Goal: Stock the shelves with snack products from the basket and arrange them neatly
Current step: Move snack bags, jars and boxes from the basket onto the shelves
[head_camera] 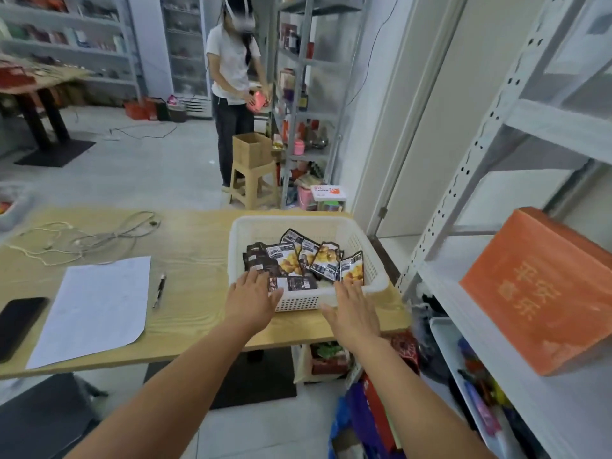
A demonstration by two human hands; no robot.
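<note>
A white plastic basket [372, 260] stands at the right end of a wooden table [192, 246]. Several black and yellow snack packets [308, 260] lie loose inside it. My left hand [253, 298] reaches over the basket's near rim with straight fingers touching the packets at the front left. My right hand [352, 308] is stretched flat over the near right rim, its fingertips by a packet. Neither hand grips anything. A white metal shelf unit [516, 313] stands to the right of the table.
An orange box [543, 289] sits on the shelf. On the table lie a sheet of paper [96, 306], a pen [159, 290], a black phone [18, 324] and a cable [99, 236]. Another person [233, 77] stands at a far shelf beside a stool [253, 183] with a carton.
</note>
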